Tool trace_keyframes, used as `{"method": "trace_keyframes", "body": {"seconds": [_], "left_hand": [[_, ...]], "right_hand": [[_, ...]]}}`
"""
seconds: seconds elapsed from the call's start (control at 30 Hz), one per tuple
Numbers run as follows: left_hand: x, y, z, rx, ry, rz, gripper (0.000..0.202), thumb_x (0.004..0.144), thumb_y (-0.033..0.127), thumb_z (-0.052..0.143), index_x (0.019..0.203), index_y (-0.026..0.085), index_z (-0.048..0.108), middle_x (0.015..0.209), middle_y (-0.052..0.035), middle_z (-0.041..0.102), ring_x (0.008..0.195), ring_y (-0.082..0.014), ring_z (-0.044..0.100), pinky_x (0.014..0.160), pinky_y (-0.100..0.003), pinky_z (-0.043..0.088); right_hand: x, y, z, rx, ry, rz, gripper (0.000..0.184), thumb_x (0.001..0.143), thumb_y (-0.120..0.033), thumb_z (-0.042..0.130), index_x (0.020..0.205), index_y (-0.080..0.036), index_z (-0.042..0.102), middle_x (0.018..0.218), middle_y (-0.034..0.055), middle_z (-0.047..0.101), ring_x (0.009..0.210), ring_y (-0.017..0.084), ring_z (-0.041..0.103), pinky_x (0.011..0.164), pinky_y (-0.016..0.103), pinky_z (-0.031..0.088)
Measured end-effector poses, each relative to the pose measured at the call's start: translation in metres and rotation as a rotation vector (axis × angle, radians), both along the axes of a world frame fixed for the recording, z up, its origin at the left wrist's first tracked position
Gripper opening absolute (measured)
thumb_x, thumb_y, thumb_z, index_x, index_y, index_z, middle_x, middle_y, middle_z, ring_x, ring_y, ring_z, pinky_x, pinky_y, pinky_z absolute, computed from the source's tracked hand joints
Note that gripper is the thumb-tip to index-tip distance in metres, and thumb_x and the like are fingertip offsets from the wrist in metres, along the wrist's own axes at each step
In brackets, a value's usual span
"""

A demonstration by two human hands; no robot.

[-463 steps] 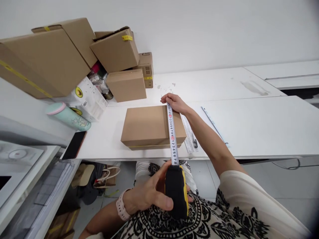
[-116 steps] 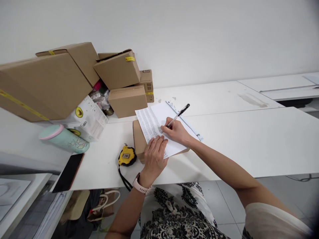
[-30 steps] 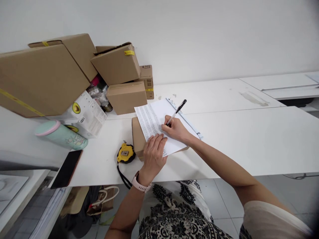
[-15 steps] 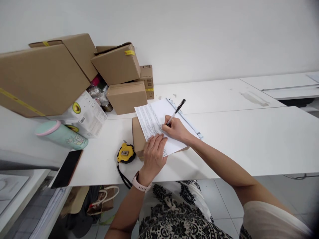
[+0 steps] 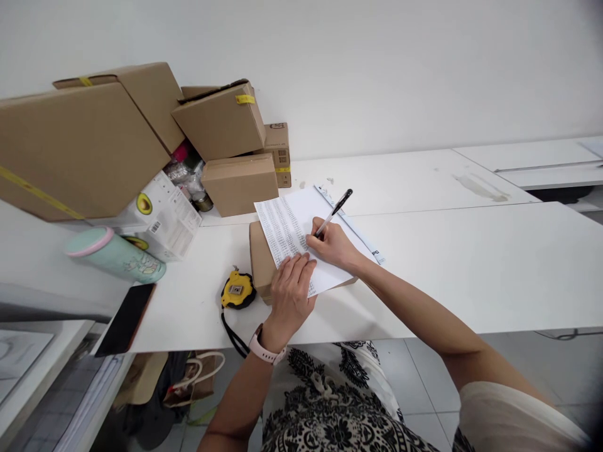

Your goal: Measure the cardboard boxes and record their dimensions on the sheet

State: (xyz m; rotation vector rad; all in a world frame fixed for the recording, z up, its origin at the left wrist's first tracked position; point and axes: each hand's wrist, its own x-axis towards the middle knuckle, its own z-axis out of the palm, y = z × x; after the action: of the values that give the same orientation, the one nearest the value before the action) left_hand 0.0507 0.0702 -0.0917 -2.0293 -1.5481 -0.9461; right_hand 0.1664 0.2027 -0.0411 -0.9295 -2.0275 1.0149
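Observation:
A printed sheet of paper [image 5: 294,223] lies on top of a flat cardboard box [image 5: 258,258] on the white table [image 5: 471,251]. My right hand [image 5: 332,243] is closed round a black pen [image 5: 333,212], its tip on the sheet. My left hand [image 5: 291,295] lies flat on the near edge of the paper, fingers stretched out, a pink watch on its wrist. A yellow tape measure [image 5: 237,290] sits on the table just left of the box, its black strap hanging over the edge.
Several cardboard boxes [image 5: 89,144] are stacked at the back left against the wall, with a white carton [image 5: 164,216] and a mint bottle [image 5: 115,254] lying beside them. A black phone [image 5: 126,318] rests at the table's left corner. A ruler [image 5: 358,235] lies under the sheet's right edge.
Long before, both hands stretched the tape measure over the box; it has since been set down and the paper laid on the box. In the last second only the pen shifts slightly.

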Motion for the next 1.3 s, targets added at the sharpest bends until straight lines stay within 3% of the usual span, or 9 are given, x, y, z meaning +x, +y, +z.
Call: {"method": "trace_keyframes", "body": {"seconds": [1.3], "left_hand": [[-0.0001, 0.0002, -0.0008, -0.009, -0.010, -0.009, 0.040, 0.085, 0.014, 0.062, 0.124, 0.013, 0.066, 0.128, -0.0141, 0.075, 0.122, -0.0306, 0.068, 0.112, -0.045, 0.048]], "right_hand": [[0.0007, 0.0024, -0.0011, -0.015, 0.016, -0.022, 0.017, 0.073, -0.025, 0.055, 0.067, -0.024, 0.040, 0.055, -0.0069, 0.041, 0.056, 0.012, 0.038, 0.059, 0.029, 0.029]]}}
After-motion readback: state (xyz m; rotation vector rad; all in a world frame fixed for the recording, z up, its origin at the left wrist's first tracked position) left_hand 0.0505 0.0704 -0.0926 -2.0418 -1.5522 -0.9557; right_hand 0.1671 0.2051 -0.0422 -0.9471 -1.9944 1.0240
